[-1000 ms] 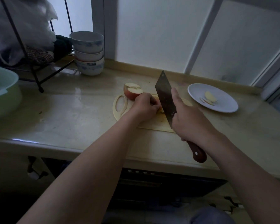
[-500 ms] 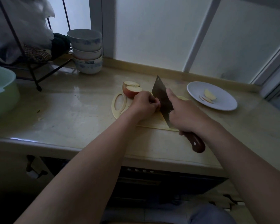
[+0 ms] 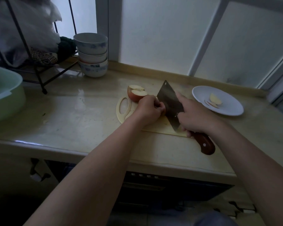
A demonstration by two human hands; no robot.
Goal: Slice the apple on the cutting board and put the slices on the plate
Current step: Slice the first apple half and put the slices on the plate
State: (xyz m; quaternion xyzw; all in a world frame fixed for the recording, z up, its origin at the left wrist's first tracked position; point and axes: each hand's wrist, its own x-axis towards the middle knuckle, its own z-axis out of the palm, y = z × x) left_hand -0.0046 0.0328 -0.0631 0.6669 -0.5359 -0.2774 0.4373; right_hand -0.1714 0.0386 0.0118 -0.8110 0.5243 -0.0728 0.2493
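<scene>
Now the right hand (image 3: 198, 119) grips a flat shiny knife (image 3: 169, 101). Left hand (image 3: 147, 110) fingers curl round an apple piece (image 3: 164, 112) on the pale cutting board (image 3: 155, 126).

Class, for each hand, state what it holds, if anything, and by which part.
The right hand grips the cleaver by its wooden handle, forefinger along the blade. The left hand holds an apple piece, mostly hidden.
</scene>
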